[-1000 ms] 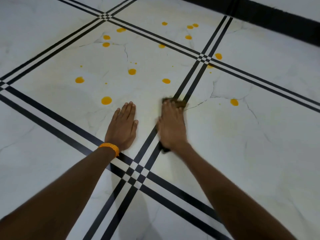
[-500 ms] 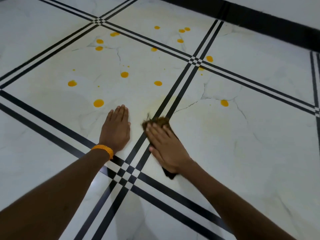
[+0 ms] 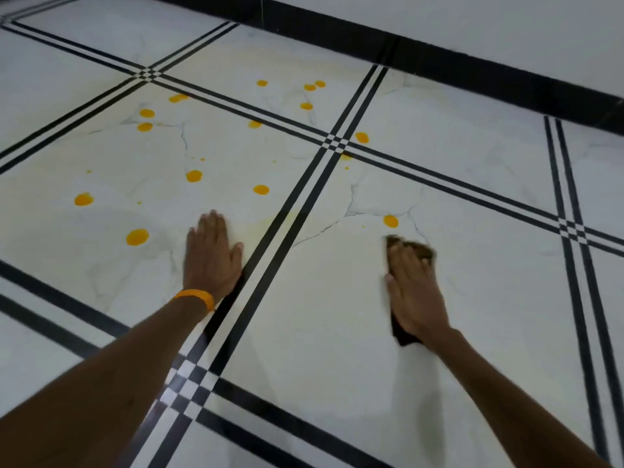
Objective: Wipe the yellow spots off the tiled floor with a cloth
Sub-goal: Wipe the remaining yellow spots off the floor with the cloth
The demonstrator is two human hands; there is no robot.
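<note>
Since half a second ago our right hand [image 3: 413,288] has swept the cloth [image 3: 410,248] off the black double stripe [image 3: 290,228] and out onto the marble tile to its right, so the two hands now lie well apart where they were nearly side by side. The right hand is flat, palm down, fingers together, pressing the dark cloth against the tiled floor [image 3: 320,298]; it is not curled around the cloth but spread over it. A brownish edge of the cloth shows beyond the fingertips and a darker corner shows behind the heel of the palm, near the wrist.

Our left hand [image 3: 211,255] has kept its place. It is open and flat on the floor, holding nothing, its thumb side just beside the double stripe, with an orange wristband [image 3: 196,297] on the wrist.

One yellow spot [image 3: 390,221] sits just ahead of the right fingertips, close to the cloth but apart from it, with a tiny fleck to its left. A large spot [image 3: 137,237] lies to the left of the left hand, and another [image 3: 261,189] ahead of it to the right. More spots are scattered farther ahead of both hands, some beyond the crossing stripes. Between the hands, around the stripe ahead of the left thumb, we see a faint yellowish smear [image 3: 270,221] on the tile. Motion blur softens both hands.
</note>
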